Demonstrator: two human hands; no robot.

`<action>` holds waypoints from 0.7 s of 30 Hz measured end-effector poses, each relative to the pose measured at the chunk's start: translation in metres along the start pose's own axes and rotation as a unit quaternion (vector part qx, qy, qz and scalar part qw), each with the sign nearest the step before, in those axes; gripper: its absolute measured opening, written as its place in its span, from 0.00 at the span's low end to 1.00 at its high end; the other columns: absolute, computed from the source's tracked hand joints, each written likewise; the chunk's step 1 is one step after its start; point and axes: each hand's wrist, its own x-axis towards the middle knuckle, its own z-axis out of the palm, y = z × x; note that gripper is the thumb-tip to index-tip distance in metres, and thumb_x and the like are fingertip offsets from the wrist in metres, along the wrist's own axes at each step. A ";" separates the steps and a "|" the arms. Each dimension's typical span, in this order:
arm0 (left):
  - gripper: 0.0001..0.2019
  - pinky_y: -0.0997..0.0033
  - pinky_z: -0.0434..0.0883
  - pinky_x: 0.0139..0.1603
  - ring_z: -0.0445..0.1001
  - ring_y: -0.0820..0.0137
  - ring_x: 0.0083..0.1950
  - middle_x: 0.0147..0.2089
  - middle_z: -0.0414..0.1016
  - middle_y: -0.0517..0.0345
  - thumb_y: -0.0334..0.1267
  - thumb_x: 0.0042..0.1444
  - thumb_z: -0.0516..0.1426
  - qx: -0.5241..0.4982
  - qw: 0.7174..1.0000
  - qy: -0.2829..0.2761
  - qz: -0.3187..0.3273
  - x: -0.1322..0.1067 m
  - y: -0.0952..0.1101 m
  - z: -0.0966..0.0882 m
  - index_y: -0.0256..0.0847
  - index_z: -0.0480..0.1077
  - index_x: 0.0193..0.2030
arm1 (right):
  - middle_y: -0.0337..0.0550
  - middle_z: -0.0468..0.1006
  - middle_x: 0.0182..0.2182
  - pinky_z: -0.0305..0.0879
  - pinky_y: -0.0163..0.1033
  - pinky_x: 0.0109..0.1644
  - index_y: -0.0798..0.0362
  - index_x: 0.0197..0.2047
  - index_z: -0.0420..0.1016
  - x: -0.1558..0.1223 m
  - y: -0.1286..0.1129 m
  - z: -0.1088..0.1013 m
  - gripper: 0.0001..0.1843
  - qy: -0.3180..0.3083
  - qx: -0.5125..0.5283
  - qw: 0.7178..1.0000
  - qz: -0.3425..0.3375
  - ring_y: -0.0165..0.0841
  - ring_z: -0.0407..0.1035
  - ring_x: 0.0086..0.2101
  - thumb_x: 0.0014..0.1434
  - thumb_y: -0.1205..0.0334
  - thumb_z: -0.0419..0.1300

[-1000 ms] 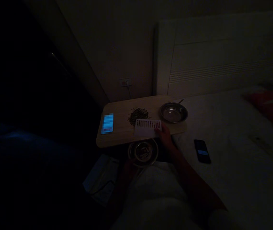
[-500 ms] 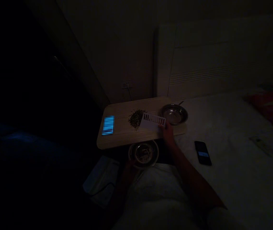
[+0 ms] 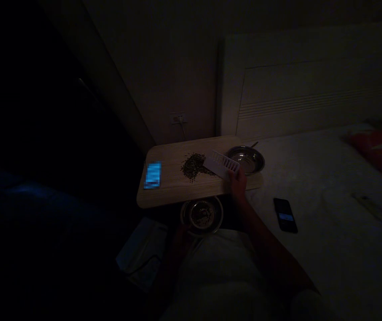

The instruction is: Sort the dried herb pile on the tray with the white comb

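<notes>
In the dim head view, my right hand [image 3: 238, 183] is closed on the near right corner of a flat white plastic piece with a row of slots [image 3: 218, 166]. The piece is tilted above a wooden tabletop [image 3: 167, 196], close to the right side of a pile of small dark seed-like bits [image 3: 192, 167]. My left hand [image 3: 183, 236], mostly lost in shadow, grips the lower left rim of a shiny metal bowl [image 3: 218, 215]. This bowl sits just below the table's front edge, with some dark bits inside.
Another metal bowl [image 3: 259, 161] with a handle sticking out behind stands at the tabletop's right end. A lit, blurred screen [image 3: 152, 175] lies at its left. A dark phone [image 3: 285, 216] rests on the white bed [image 3: 328, 232]. Behind are a wall socket [image 3: 178, 118] and headboard [image 3: 294, 84].
My right hand has moved slightly right with the slotted plastic piece, turning it and uncovering more of the pile's right side. My left hand and its bowl stay nearly in place.
</notes>
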 end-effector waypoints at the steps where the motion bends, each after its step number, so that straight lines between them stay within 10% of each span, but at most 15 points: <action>1: 0.17 0.44 0.71 0.66 0.73 0.43 0.67 0.50 0.85 0.50 0.27 0.42 0.69 0.006 1.000 0.007 0.004 0.001 0.000 0.000 0.46 0.79 0.41 | 0.49 0.83 0.48 0.69 0.52 0.61 0.51 0.51 0.77 0.001 -0.001 0.001 0.20 -0.002 0.003 1.000 0.004 0.43 0.75 0.49 0.60 0.51 0.60; 21: 0.16 0.47 0.71 0.66 0.75 0.44 0.64 0.46 0.85 0.49 0.27 0.43 0.68 -0.007 1.000 0.026 0.009 0.001 0.000 0.008 0.42 0.80 0.41 | 0.51 0.84 0.50 0.68 0.58 0.63 0.52 0.52 0.80 0.004 -0.006 0.011 0.23 -0.072 -0.023 0.997 -0.032 0.48 0.76 0.51 0.59 0.47 0.61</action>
